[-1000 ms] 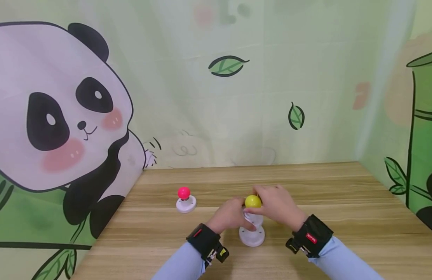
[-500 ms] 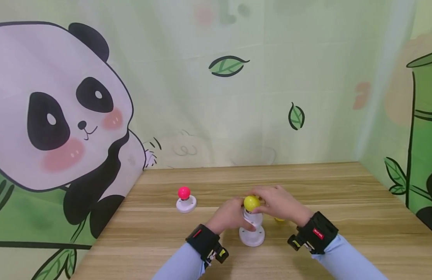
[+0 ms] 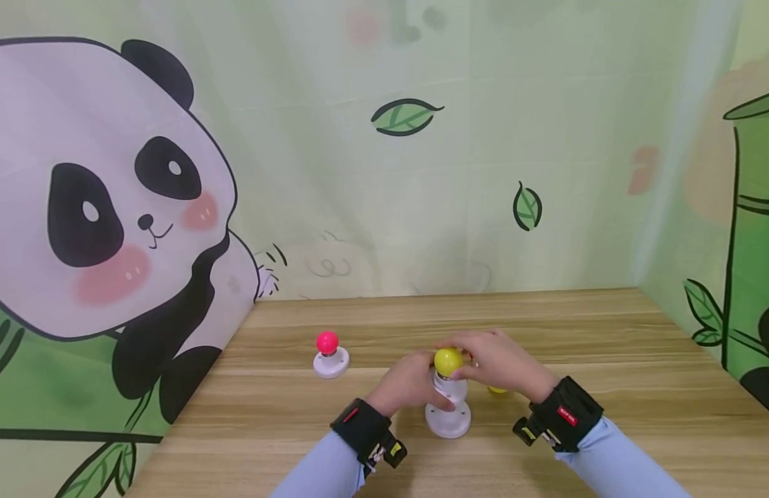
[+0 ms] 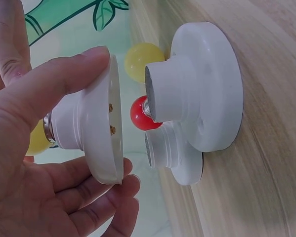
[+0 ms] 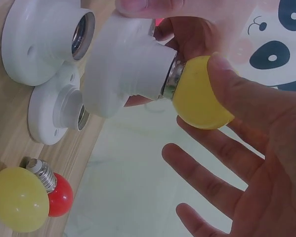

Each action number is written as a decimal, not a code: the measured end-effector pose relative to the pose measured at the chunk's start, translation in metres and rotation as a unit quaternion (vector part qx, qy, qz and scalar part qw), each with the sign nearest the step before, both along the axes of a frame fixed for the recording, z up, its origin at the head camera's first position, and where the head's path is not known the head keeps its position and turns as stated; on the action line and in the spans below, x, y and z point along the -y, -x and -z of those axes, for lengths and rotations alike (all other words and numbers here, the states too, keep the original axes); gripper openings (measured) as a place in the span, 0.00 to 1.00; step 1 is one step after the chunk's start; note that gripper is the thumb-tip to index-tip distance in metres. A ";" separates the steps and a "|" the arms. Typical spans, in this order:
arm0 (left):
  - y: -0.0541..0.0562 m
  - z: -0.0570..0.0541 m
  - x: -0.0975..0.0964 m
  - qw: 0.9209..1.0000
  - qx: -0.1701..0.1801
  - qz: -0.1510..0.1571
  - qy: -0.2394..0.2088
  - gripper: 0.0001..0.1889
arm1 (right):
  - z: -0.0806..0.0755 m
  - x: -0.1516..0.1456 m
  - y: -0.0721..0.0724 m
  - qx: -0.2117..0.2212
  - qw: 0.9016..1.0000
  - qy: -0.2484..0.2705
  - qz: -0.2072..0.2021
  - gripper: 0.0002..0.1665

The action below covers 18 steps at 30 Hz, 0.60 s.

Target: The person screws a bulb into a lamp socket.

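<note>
My left hand (image 3: 409, 380) holds a white lamp holder (image 4: 101, 118) by its round base, the thumb on one side and fingers on the other. A yellow light bulb (image 3: 448, 362) sits in the mouth of that holder, with part of its metal screw cap (image 5: 171, 79) showing. My right hand (image 3: 493, 363) pinches the bulb, thumb on the near side and index finger behind it; the other fingers are spread. Below the held one, a second white lamp holder (image 3: 448, 423) stands on the table with its socket empty.
A further empty lamp holder (image 5: 51, 111) stands behind. Near it lie a loose yellow bulb (image 5: 19, 197) and a loose red bulb (image 5: 61, 196). To the left, a pinkish-red bulb (image 3: 327, 343) stands in its own holder (image 3: 331, 364). A panda-print cloth (image 3: 422, 228) hangs behind the wooden table (image 3: 285, 429).
The right wrist has swung slightly outward to the right, and more of the yellow bulb and its cap shows. A loose yellow bulb appears below that hand. My left hand stays put.
</note>
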<state>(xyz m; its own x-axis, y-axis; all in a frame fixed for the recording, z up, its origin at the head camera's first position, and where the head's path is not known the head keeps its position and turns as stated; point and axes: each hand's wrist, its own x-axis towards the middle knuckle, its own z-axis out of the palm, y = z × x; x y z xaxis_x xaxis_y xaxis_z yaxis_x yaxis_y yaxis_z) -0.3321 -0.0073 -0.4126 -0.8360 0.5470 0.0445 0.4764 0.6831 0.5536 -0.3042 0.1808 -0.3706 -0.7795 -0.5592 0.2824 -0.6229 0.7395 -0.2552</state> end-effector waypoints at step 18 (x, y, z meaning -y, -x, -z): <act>-0.002 -0.005 0.000 0.999 0.007 0.027 -0.022 0.30 | -0.003 0.005 0.000 -0.023 0.997 -0.015 0.074 0.26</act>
